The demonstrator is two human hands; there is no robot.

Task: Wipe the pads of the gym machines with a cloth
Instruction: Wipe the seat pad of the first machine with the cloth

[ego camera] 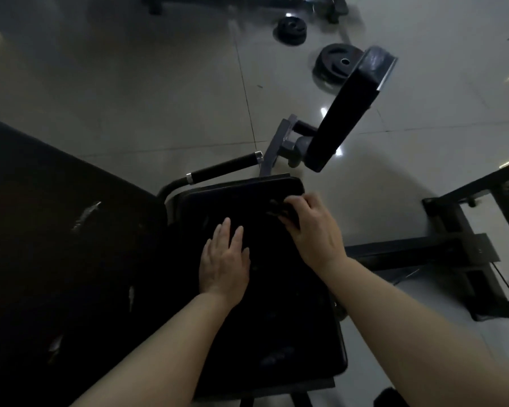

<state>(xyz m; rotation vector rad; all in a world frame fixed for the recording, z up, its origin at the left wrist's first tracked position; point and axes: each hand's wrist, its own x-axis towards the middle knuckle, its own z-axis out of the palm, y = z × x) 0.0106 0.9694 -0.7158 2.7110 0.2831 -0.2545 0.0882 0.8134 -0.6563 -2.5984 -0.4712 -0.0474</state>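
Seat pad (265, 304), dim room, glossy tiled floor (130, 92)

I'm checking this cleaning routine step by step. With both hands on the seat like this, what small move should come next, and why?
Probably drag the right hand with the dark cloth back along the seat pad toward the body. The cloth sits bunched at the pad's far right corner, so the nearer surface is not under it. The left hand lies flat on the pad and could steady it.

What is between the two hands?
In the head view, only bare black seat pad lies between the flat left hand and the right hand, which grips a dark cloth.
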